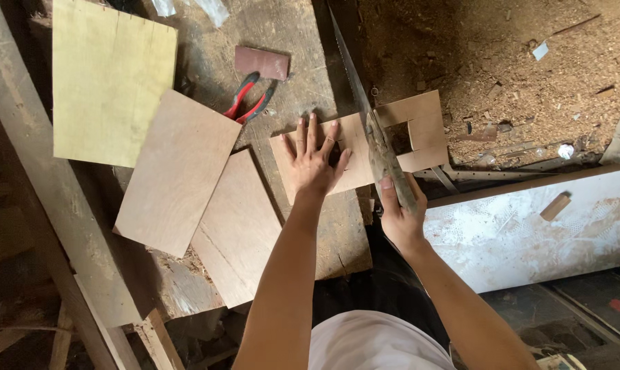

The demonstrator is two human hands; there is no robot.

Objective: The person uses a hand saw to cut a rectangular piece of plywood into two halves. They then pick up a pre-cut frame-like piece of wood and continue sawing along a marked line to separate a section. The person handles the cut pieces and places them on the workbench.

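Note:
My left hand (314, 159) lies flat, fingers spread, on a thin plywood piece (425, 125) that rests on the worn workbench (337, 226). The piece has a notch cut in its right part, which hangs past the bench edge. My right hand (402, 214) grips the handle of a hand saw (365, 113). Its long blade runs away from me across the plywood, just right of my left hand.
Two plywood sheets (179, 171) (238, 229) and a yellowish board (107, 79) lie left on the bench. Red-handled pliers (248, 99) and a sanding block (262, 63) sit behind them. Sawdust covers the floor (502, 62). A white dusty panel (529, 233) stands right.

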